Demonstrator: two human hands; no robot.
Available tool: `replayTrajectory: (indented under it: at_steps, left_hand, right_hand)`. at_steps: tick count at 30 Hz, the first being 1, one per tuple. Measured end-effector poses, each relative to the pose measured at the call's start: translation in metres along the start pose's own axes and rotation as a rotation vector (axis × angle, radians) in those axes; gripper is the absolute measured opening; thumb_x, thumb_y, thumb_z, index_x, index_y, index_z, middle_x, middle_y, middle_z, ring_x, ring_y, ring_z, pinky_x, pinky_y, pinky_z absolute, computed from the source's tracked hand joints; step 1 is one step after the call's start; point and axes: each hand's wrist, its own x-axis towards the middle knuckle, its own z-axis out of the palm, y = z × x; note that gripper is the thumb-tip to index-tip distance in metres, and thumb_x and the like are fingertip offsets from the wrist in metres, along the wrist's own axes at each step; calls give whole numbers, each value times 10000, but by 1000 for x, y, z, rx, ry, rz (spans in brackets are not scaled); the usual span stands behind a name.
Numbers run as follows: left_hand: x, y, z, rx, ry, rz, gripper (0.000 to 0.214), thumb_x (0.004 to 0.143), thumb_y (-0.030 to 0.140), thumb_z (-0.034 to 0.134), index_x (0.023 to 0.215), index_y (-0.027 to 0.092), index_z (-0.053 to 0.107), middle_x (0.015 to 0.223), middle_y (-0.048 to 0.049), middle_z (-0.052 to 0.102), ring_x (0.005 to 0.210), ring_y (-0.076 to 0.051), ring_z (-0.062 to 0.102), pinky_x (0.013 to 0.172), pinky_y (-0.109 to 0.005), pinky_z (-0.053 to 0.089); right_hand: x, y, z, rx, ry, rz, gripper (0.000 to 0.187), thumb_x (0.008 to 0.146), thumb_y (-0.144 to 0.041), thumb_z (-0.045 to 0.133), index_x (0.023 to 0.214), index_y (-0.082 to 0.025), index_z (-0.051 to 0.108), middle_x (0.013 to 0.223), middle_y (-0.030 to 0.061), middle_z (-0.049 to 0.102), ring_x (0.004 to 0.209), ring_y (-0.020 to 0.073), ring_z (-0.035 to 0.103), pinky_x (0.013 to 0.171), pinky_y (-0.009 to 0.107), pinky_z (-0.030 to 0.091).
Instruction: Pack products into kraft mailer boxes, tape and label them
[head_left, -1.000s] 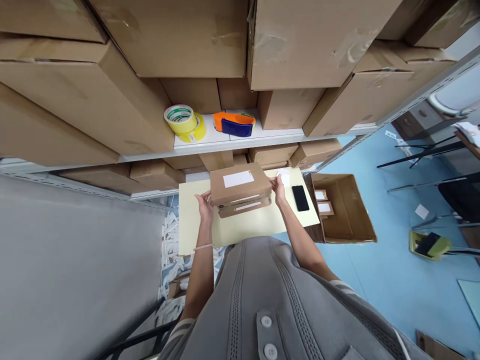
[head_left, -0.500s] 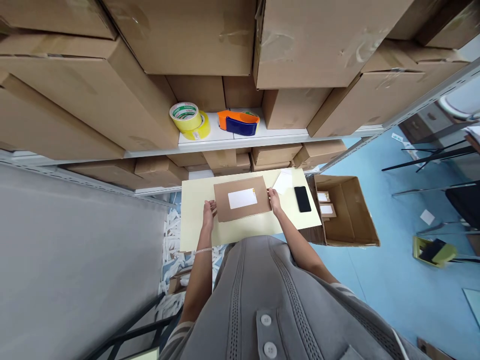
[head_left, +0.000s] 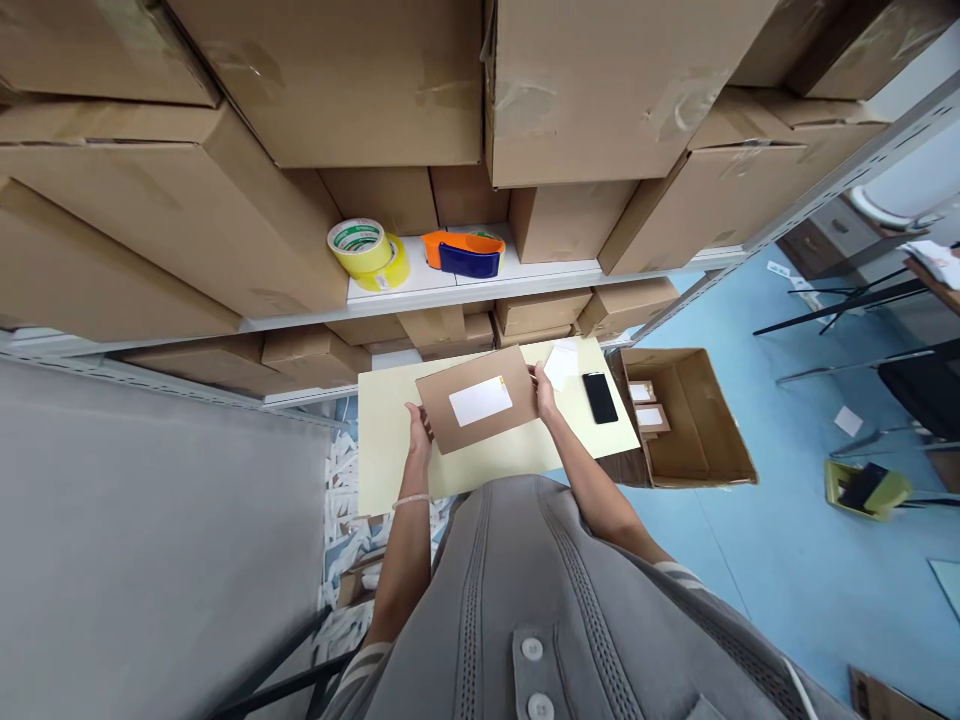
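Observation:
A flat brown cardboard mailer (head_left: pixel 442 430) with a white label (head_left: pixel 481 400) on its upper face is held between my two hands, tilted over the pale yellow tabletop (head_left: pixel 382 450). My left hand (head_left: pixel 418 430) grips its left edge, the fingers reaching underneath. At the opposite edge, my right hand (head_left: pixel 542 390) has its fingers closed on the mailer, partly hidden beneath it. White paper sheets (head_left: pixel 562 362) lie just beyond the right hand, and a black phone (head_left: pixel 600 398) rests farther right on the table.
Right of the table stands an open carton (head_left: pixel 694 420) with a few labelled packages (head_left: pixel 651 418) inside. The shelf ahead bears yellow tape rolls (head_left: pixel 367 252), an orange and blue tape dispenser (head_left: pixel 465 254) and large cardboard boxes (head_left: pixel 337 80). White scraps (head_left: pixel 343 480) cover the floor at left.
The mailer has come up off the tabletop and tilted, its right side swung farther away. Both hands have shifted with it, their fingers now under its edges. The camera view has moved slightly.

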Motion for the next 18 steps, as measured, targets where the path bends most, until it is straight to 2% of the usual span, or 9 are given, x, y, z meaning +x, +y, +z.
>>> replayTrajectory:
  at_steps: [2, 4, 7, 10, 14, 18]
  left_hand:
    - [3, 1, -6, -49, 50, 36, 695, 871, 779, 283, 1020, 223, 672, 865, -55, 720, 704, -173, 662, 535, -268, 480]
    - [5, 4, -9, -100, 64, 74, 655, 888, 759, 300, 1023, 240, 677, 943, -44, 722, 710, -152, 646, 515, -251, 463]
    - [4, 8, -10, -149, 37, 149, 591, 905, 718, 367, 1131, 267, 675, 1028, -36, 716, 832, -155, 665, 581, -236, 492]
    - [0, 5, -12, -143, -27, 166, 565, 883, 684, 483, 1219, 262, 653, 1046, -40, 713, 962, -185, 676, 714, -255, 526]
    - [-4, -4, -18, 2, -98, 156, 522, 828, 607, 636, 1160, 207, 685, 1049, -77, 710, 1125, -255, 636, 902, -318, 512]
    - [-8, -4, -22, 332, 62, 149, 455, 819, 560, 673, 1098, 202, 705, 1077, -99, 672, 1250, -276, 560, 1028, -332, 444]
  right_hand:
    - [-2, -6, -2, 83, 53, -33, 577, 832, -771, 396, 928, -259, 647, 1094, 21, 717, 1116, 253, 624, 947, 352, 482]
    - [-3, -10, -6, 118, 58, -65, 561, 831, -767, 415, 884, -253, 633, 1104, 22, 708, 1098, 251, 635, 934, 344, 485]
    - [-3, -8, -12, 125, 44, -71, 548, 834, -761, 417, 854, -248, 609, 1035, 29, 703, 1032, 242, 659, 890, 332, 498]
    - [-2, 2, -15, 72, 42, -41, 547, 817, -764, 428, 866, -246, 597, 944, 31, 690, 975, 232, 665, 833, 315, 505]
    - [-6, 22, -13, -192, 78, -30, 559, 770, -761, 472, 927, -238, 589, 964, 37, 671, 972, 226, 636, 865, 325, 497]
    - [-15, 37, -9, -323, 129, -41, 606, 763, -722, 522, 1068, -202, 587, 1122, 85, 625, 1043, 233, 591, 983, 365, 450]
